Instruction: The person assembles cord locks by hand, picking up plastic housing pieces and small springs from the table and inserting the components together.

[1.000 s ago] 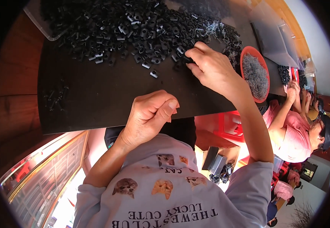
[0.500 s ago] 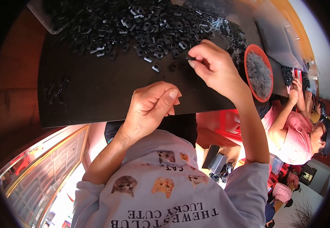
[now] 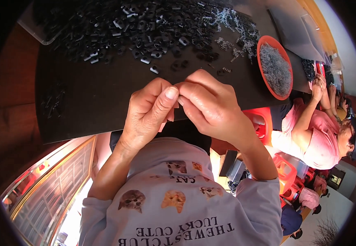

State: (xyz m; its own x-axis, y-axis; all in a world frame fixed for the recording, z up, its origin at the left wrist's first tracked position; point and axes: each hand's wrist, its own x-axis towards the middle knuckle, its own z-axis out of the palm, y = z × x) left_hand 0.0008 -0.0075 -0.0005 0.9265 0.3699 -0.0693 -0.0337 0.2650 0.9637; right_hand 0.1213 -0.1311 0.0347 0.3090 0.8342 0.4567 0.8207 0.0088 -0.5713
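Observation:
My left hand [image 3: 147, 107] and my right hand [image 3: 211, 103] meet above the near edge of the dark table. Both are closed, fingertips pressed together at one spot. Whatever they hold there is hidden by the fingers. Just beyond them on the tabletop lie a single black hollow piece [image 3: 154, 69] and some small black rings [image 3: 179, 64]. A large heap of black hollow plastic pieces [image 3: 145, 30] covers the table's far side. Loose metal coil springs [image 3: 237, 33] lie at the heap's right.
An orange-red bowl [image 3: 290, 84] full of fine springs stands at the right. Thin black pins [image 3: 54, 100] lie at the table's left. Clear plastic bins [image 3: 298, 35] sit at the back right. A co-worker in pink [image 3: 319, 143] sits farther right, near red stools [image 3: 260, 125].
My right hand has come back from beside the heap, pinching something small and dark, and now meets my left hand. The view has shifted slightly.

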